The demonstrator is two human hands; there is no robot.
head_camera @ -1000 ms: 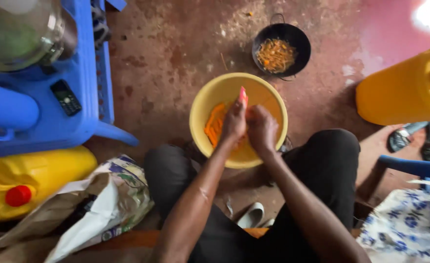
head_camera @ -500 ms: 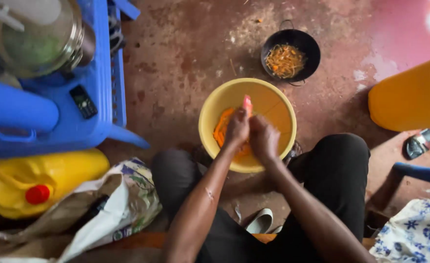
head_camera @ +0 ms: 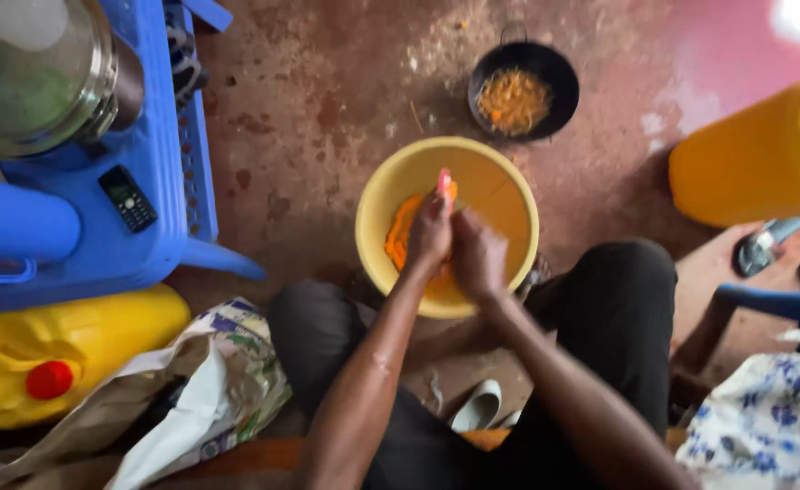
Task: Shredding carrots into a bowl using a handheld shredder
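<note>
Where the view begins at far left, a steel pot with a glass lid (head_camera: 33, 77) stands on a blue plastic stool (head_camera: 160, 218), with a small dark phone (head_camera: 128, 198) lying on the seat beside it. Below that, a yellow jerrycan with a red cap (head_camera: 73, 349) lies on the floor, and a crumpled printed sack (head_camera: 209, 399) rests against the person's left knee. Centre frame: a yellow plastic basin (head_camera: 500, 195) sits on the stained reddish floor (head_camera: 327, 109) between the knees. Both hands are over it, touching each other. Left hand (head_camera: 429, 234) — grip closed around an orange vegetable, carrot-like, (head_camera: 444, 184) whose reddish tip sticks up above the fingers. Right hand (head_camera: 479, 259) is curled shut just beside it; what it holds cannot be made out. Orange shreds (head_camera: 400, 240) lie inside the basin on its left wall. Beyond the basin, a small black pan (head_camera: 559, 77) holds more orange shreds. At far right stands a large yellow container (head_camera: 754, 159) — below it, blue-flowered cloth (head_camera: 772, 417).
</note>
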